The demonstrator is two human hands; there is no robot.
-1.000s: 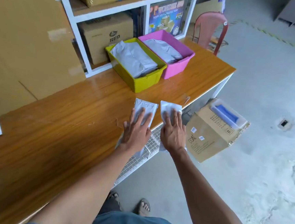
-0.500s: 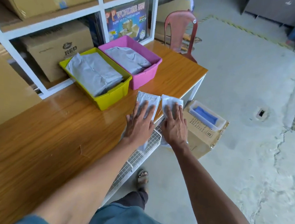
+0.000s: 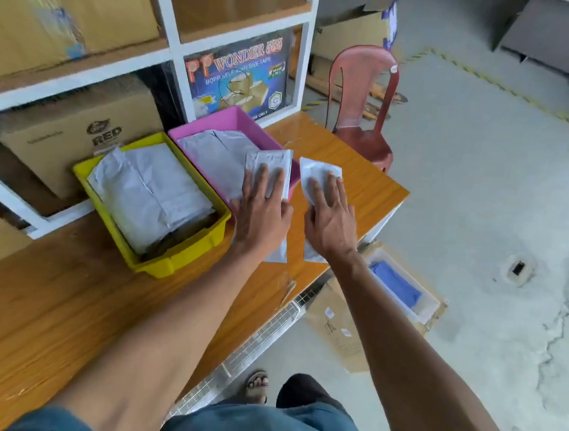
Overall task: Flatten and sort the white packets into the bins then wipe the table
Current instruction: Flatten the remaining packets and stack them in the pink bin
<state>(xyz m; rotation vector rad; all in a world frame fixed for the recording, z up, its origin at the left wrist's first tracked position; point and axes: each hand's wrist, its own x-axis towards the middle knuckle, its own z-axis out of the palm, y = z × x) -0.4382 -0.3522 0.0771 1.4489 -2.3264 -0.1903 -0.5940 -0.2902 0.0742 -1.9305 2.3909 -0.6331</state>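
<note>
Left hand (image 3: pixel 262 210) flat on packet (image 3: pixel 269 166), now slid up over pink bin (image 3: pixel 215 121) rim; right hand (image 3: pixel 327 219) flat on second packet (image 3: pixel 317 175), tabletop (image 3: pixel 62 299); sorting next

One view only, so no overlap between views applies. The head camera is looking forward and steeply down from the person's standing height, close over the near edge of the table (image 3: pixel 61 316). It is facing the far right corner of the table, with the shelving unit (image 3: pixel 174 47) filling the far left and the concrete floor (image 3: pixel 484 198) running along the right. Both forearms are entering from the bottom edge. The wide-angle lens is bending straight lines toward the borders. The person's own feet are showing directly below.
</note>
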